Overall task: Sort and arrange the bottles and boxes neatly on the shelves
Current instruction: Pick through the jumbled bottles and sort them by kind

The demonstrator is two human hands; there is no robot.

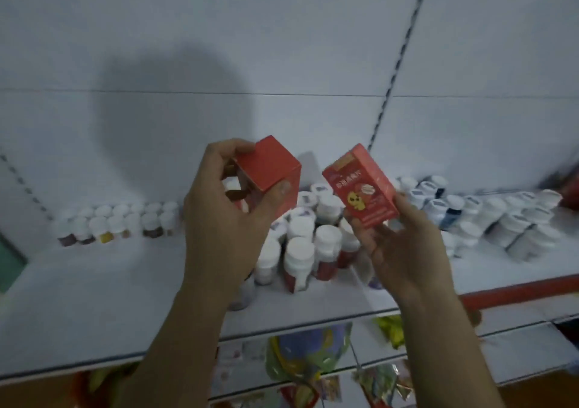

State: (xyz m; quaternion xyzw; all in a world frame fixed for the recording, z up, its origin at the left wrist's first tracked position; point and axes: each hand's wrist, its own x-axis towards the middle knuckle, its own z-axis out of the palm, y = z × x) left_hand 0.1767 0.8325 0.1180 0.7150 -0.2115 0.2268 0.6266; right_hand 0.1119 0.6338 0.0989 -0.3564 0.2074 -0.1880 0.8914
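2 red boxes (269, 169), seemingly white-capped bottles (299, 251)

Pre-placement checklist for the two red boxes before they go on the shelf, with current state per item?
1. Left hand grips left box: ok, fingers curled round it.
2. Right hand holds right box: ok, pinched at its lower end.
3. Boxes apart from each other: ok.
4. Boxes upright: not ok, both tilted.
5. Bare space on shelf: ok, left of the middle bottles.
6. Both boxes the same product: cannot tell, the left box shows mostly plain red faces.
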